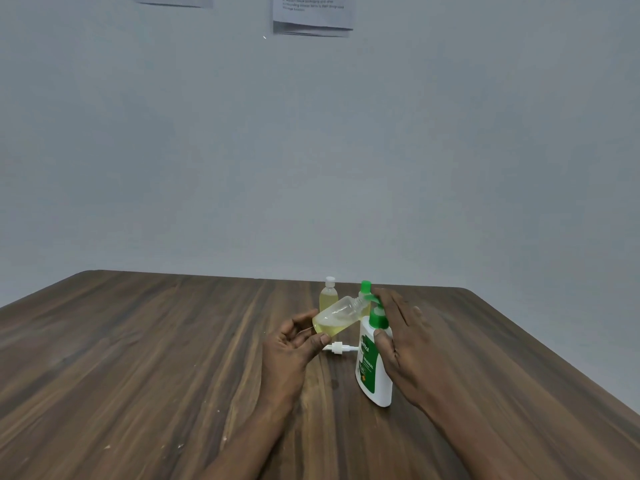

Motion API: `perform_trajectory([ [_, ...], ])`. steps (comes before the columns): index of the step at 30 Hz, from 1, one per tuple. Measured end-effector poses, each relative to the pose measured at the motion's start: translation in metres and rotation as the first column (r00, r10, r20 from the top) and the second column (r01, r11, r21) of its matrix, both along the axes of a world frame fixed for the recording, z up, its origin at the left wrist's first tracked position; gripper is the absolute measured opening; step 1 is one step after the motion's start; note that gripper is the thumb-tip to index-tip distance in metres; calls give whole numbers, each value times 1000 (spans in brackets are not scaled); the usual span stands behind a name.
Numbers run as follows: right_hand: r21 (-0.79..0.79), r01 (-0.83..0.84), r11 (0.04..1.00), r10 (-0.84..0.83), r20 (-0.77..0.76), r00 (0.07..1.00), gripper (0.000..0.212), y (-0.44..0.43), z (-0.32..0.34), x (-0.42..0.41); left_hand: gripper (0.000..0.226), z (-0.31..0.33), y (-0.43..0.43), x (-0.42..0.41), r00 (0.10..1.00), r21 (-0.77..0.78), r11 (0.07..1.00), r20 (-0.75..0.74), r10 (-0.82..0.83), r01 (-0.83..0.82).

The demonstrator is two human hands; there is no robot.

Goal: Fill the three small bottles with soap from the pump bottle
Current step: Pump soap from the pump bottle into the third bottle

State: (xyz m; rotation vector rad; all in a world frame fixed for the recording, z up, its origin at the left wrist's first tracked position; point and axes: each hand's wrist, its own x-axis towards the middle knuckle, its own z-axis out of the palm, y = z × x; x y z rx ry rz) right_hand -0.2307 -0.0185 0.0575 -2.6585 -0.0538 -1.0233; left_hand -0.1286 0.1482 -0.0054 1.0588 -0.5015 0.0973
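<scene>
Pump bottle (375,379), loose white nozzle (337,348) on table (138,341)

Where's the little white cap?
In the head view, the white cap lies on the table between the left hand, which holds a small bottle, and the pump bottle.

Table (138,358): dark brown wood grain, smooth, with a low sheen and a few pale flecks. Pump bottle (379,386): opaque white plastic, smooth and slightly glossy, with a green printed label (367,365). Its pump head (377,318) is glossy green plastic. Tilted bottle (337,315): clear, shiny plastic, see-through to pale yellow liquid (329,325). White-capped bottle (327,299): the same clear plastic, with a cloudy white plastic top. Green cap (365,286): smooth plastic; the bottle under it is mostly hidden. Spray top (337,348) lying on the table: smooth white plastic. Wall (311,150): even, matt, pale grey paint. Paper sheets (311,15) on it: thin, white, matt, with dark print.
</scene>
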Motion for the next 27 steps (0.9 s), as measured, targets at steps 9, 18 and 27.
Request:
perform_trajectory([
  [9, -18, 9, 1000, -10, -47, 999, 52, 1, 0, 1, 39, -1, 1, 0, 1000, 31, 999, 1, 11, -12],
  [18, 12, 3, 1000, -3, 2, 1000, 58, -2, -3, 3, 40, -3, 0, 0, 1000, 32, 999, -1, 13, -13],
  [27, -21, 15, 1000, -17, -49, 999, 53, -2, -6, 4, 40, -2, 1, -2, 1000, 41, 999, 0, 6, -6],
])
